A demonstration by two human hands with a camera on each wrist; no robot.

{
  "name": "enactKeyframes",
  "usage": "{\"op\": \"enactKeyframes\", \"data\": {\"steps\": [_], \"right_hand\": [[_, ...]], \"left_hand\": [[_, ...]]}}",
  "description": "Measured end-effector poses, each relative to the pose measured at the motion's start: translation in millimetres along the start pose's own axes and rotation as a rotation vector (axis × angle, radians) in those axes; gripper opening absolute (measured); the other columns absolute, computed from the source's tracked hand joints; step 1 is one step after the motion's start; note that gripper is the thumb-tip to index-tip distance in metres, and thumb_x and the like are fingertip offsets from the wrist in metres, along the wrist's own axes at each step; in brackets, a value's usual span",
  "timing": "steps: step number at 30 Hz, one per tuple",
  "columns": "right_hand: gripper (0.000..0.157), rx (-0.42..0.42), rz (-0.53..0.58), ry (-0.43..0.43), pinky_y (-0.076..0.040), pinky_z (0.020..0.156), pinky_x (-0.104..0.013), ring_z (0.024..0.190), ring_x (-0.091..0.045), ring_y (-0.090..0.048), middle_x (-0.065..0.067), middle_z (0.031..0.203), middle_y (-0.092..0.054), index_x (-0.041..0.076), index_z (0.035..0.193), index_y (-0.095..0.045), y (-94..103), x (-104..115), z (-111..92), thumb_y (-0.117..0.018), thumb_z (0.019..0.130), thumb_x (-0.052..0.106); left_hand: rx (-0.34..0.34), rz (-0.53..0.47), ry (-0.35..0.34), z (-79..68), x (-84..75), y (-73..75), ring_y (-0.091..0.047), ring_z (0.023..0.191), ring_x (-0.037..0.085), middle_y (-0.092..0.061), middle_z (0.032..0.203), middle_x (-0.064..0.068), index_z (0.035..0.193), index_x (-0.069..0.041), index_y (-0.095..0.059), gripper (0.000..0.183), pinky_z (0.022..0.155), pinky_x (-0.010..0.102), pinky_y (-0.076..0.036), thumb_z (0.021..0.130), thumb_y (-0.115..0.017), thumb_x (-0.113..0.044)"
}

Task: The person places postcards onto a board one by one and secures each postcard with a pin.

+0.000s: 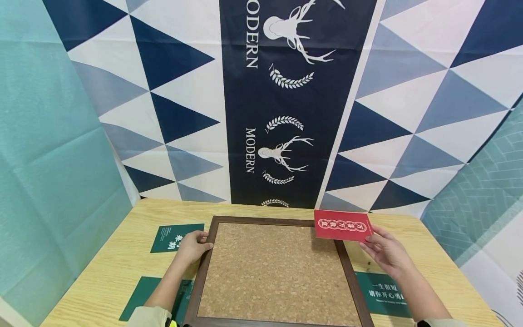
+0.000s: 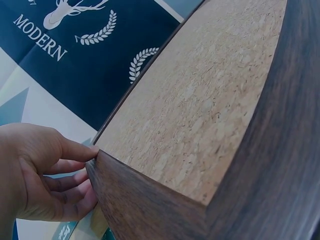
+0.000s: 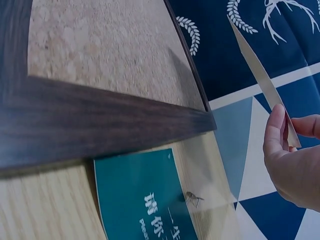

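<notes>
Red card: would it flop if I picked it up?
The red card should be fairly stiff: pinched at one end by the right hand, it sticks out nearly straight. It is likely light, since it looks thin edge-on in the right wrist view. Being flat, it probably wouldn't roll.

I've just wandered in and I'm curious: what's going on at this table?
A person is handling a cork board in a dark frame. The left grip pinches the frame's left edge near its far corner, while the right grip holds a red card in the air over the far right corner. The cork in view is bare, and green cards lie on the table on both sides of it.
</notes>
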State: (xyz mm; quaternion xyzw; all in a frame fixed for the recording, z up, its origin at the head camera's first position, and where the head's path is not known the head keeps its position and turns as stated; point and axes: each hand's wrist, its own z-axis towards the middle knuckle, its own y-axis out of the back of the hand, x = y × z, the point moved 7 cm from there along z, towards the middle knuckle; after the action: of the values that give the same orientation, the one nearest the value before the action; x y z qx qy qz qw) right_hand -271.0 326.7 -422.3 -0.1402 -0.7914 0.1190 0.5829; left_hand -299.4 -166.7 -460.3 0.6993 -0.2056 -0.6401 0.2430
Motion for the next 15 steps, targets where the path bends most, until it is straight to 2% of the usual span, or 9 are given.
{"op": "enactKeyframes", "data": {"steps": [4,9,15], "right_hand": [[0.033,-0.001,-0.004,-0.003,-0.054,0.083,-0.024,0.084,-0.006,-0.064,0.008,0.089,-0.065,0.020,0.122,-0.037,-6.9,0,1,-0.049,0.095,0.006],[0.023,0.023,0.005,0.025,-0.054,0.081,-0.024,0.083,-0.008,-0.064,0.006,0.089,-0.066,0.021,0.111,-0.048,-16.8,1,1,-0.049,0.094,0.005],[0.029,0.008,-0.053,0.015,-0.054,0.083,-0.023,0.083,-0.006,-0.064,0.008,0.089,-0.064,0.019,0.119,-0.040,-25.6,-3,2,-0.050,0.095,0.006]], "left_hand": [[0.003,-0.004,0.006,0.5,0.6,-0.1,-0.059,0.100,0.034,-0.060,0.109,0.022,0.120,0.006,-0.057,0.038,0.079,0.044,-0.051,0.086,-0.064,-0.010],[0.002,-0.008,0.022,0.9,2.4,-0.6,-0.058,0.101,0.034,-0.060,0.111,0.021,0.121,0.005,-0.056,0.039,0.080,0.044,-0.051,0.086,-0.065,-0.010],[0.001,-0.003,0.025,1.4,2.4,-0.4,-0.059,0.100,0.033,-0.061,0.110,0.021,0.121,0.005,-0.057,0.038,0.079,0.044,-0.051,0.086,-0.065,-0.010]]}}
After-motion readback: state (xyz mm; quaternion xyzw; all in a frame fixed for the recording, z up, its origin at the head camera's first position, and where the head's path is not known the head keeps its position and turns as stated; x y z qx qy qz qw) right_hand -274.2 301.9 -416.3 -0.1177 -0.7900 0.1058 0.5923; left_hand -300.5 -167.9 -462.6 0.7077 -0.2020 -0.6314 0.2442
